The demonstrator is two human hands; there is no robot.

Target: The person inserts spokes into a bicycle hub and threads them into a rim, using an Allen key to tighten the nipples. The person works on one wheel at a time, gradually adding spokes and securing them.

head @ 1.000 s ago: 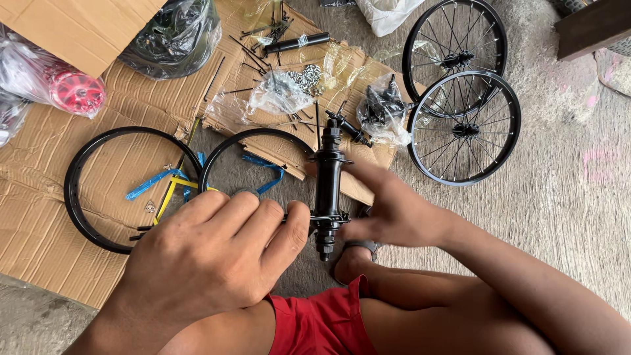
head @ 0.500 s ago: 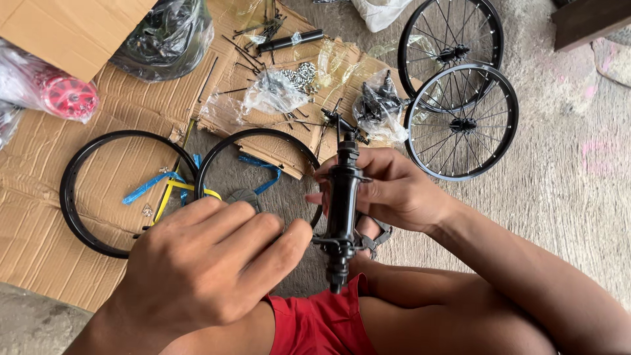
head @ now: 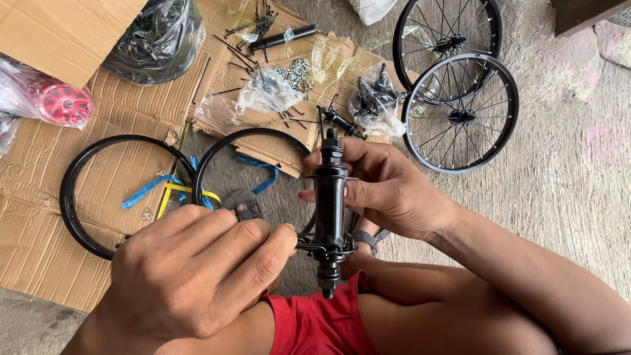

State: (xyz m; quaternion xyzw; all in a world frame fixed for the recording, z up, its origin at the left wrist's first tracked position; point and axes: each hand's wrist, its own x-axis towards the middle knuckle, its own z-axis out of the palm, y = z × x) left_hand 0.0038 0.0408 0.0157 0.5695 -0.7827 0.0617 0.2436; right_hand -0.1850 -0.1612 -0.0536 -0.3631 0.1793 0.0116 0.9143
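Raised since a second ago, the black wheel hub (head: 330,197) now stands upright at the centre of the view, above the red shorts (head: 315,322). The right hand (head: 388,187) is wrapped around its upper barrel, thumb and fingers closed on it. At 8 o'clock the left hand (head: 197,269) pinches at the lower flange with its fingertips. Two bare black rims (head: 85,171) lie on cardboard (head: 39,217) at 10 o'clock; two spoked wheels (head: 460,115) rest at 1 o'clock on the concrete floor (head: 565,177).
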